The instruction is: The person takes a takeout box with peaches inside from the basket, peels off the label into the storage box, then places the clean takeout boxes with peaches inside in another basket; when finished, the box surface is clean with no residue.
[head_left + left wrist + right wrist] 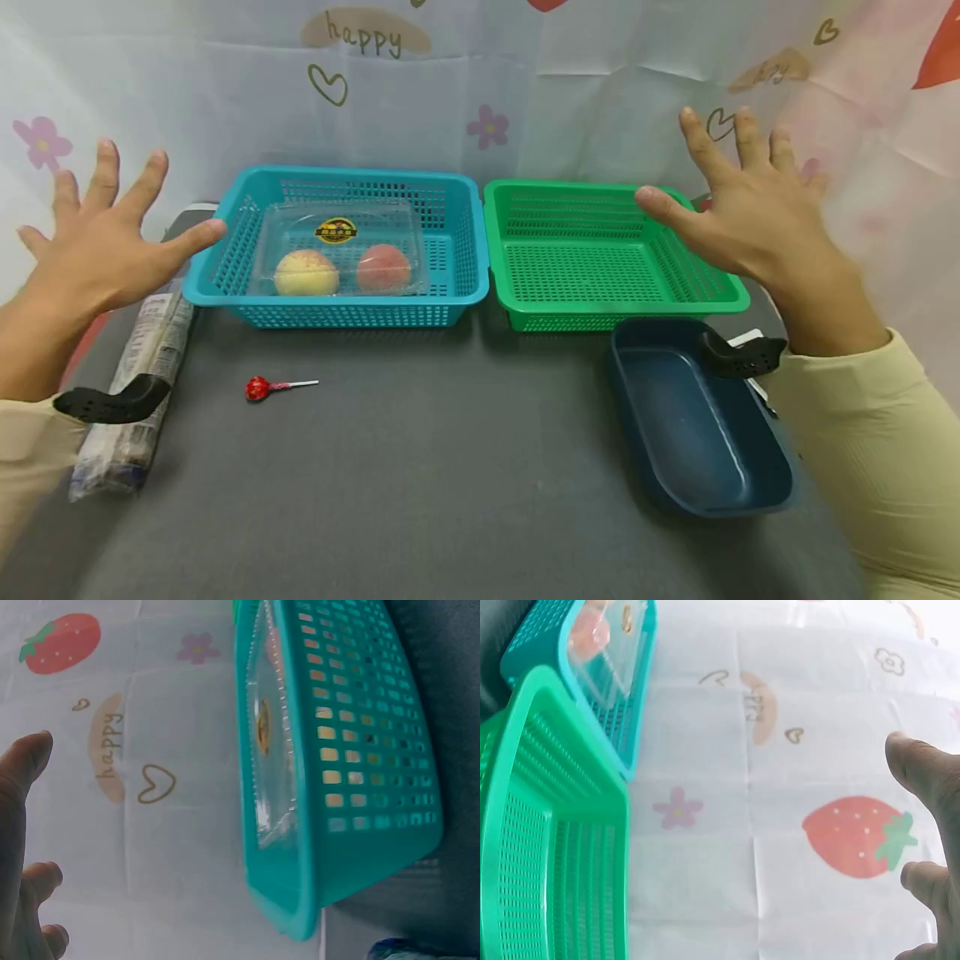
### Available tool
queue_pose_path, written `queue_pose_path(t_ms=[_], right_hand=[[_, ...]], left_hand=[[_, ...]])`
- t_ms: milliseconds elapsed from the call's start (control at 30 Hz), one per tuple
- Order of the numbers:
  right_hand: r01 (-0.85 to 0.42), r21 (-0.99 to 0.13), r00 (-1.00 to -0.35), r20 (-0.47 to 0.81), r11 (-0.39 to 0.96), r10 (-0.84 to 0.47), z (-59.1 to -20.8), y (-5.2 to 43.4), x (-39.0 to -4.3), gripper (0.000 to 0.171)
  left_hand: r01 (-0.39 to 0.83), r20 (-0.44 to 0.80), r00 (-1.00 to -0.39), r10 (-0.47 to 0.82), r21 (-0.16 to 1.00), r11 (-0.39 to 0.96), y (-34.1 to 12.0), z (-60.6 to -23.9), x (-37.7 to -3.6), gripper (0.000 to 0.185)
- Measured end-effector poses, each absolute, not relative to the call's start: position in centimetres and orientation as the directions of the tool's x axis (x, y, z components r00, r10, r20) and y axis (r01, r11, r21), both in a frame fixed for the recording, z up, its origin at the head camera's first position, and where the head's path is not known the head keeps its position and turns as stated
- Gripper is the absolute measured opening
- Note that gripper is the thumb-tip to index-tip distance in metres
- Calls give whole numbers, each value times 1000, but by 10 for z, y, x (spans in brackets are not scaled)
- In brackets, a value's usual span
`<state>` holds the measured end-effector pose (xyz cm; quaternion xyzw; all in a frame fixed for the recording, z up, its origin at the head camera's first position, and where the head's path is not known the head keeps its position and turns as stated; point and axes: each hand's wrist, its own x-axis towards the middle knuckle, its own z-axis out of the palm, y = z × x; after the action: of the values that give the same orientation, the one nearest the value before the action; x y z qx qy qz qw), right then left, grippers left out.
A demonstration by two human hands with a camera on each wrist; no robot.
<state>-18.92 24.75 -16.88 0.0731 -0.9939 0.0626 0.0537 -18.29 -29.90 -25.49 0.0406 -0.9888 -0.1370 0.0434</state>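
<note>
Both hands are raised with fingers spread, holding nothing. My left hand (105,242) hovers at the left, its thumb overlapping the left rim of a blue basket (360,315) in the head view. In that basket a clear plastic box (341,229) holds a yellowish peach (306,273) and a redder peach (383,267). My right hand (757,208) is above the right end of a green basket (585,271), which has nothing in it. A red lollipop (258,388) with a white stick lies on the table in front of the blue basket.
A dark blue tub (690,417) stands at the right, partly under the right wrist strap. Behind it a white item (746,337) is mostly hidden. Along the left lies a long plastic-wrapped package (150,350). A printed cloth (570,100) hangs behind the grey table (450,467).
</note>
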Motion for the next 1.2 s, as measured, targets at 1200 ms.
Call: queue_pose_path(t_ms=[1200], right_hand=[[-355, -238, -930, 182, 904, -318, -200, 164, -236, 77]], left_hand=[[127, 64, -992, 110, 455, 881, -310, -338, -202, 81]])
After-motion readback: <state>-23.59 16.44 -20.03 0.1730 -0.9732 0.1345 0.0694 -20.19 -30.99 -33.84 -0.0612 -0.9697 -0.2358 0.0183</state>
